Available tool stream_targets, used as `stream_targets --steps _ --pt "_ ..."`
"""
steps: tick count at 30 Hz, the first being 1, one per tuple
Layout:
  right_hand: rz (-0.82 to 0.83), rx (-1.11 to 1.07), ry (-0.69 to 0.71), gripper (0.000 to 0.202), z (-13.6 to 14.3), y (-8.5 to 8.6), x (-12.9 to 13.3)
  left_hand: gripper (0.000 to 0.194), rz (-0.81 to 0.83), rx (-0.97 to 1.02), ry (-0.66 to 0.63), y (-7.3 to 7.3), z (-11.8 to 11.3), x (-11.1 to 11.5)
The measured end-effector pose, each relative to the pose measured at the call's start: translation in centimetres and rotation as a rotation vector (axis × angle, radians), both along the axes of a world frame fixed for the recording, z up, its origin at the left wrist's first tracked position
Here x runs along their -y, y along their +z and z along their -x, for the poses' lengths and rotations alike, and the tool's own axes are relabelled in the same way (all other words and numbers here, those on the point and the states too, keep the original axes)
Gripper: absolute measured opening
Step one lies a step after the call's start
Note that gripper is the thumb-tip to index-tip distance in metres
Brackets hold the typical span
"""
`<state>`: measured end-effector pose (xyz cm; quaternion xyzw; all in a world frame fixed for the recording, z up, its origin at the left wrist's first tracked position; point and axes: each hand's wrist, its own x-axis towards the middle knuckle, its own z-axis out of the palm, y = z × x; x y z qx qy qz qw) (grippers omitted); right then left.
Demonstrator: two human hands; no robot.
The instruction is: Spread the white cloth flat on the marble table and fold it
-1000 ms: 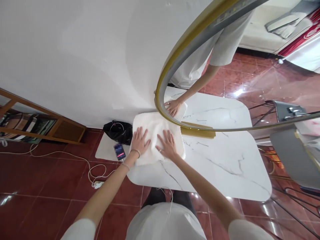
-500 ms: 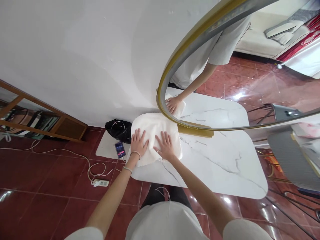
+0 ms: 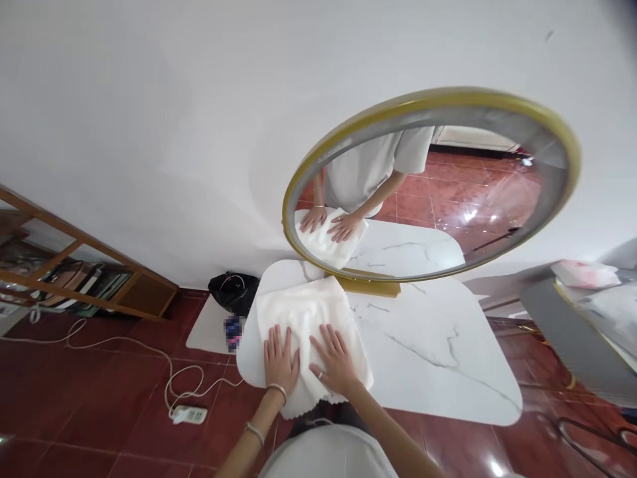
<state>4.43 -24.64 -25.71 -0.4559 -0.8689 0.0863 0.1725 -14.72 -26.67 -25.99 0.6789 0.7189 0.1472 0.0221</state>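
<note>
A white cloth with a scalloped edge lies spread on the left part of the white marble-patterned table, its near edge hanging over the front of the tabletop. My left hand presses flat on the cloth's left side, fingers stretched out and pointing away from me. On the right side of the cloth rests my right hand, also flat with its fingers apart and a ring on one finger. Small wrinkles run through the cloth around and beyond my fingertips.
An oval mirror with a gold frame stands at the table's back. Left of the table are a black bag, a blurred-out phone and a power strip with cables. A wooden shelf stands far left, a grey-sided unit on the right.
Both hands have drawn the cloth towards me, from the table's back to its front edge, where it now overhangs. My view has shifted, showing the whole mirror.
</note>
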Motion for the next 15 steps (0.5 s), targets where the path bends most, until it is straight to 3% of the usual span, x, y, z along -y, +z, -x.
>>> stream_targets --steps 8,10,12,15 --pt "0.101 0.002 -0.189 0.065 -9.4 -0.7 3.2 0.051 0.101 0.14 -0.132 0.4 -8.8 0.0" --pt "0.148 -0.026 -0.247 0.065 -11.2 -0.8 4.4 0.047 0.082 0.242 -0.109 0.9 -10.1 -1.4" --pt "0.185 -0.062 -0.275 0.067 -12.3 -1.0 5.5 0.044 0.086 0.349 0.016 1.9 -10.9 -3.6" --pt "0.224 -0.094 -0.284 0.07 -13.4 -2.0 6.4 0.038 0.235 0.502 0.146 3.9 -11.2 -8.0"
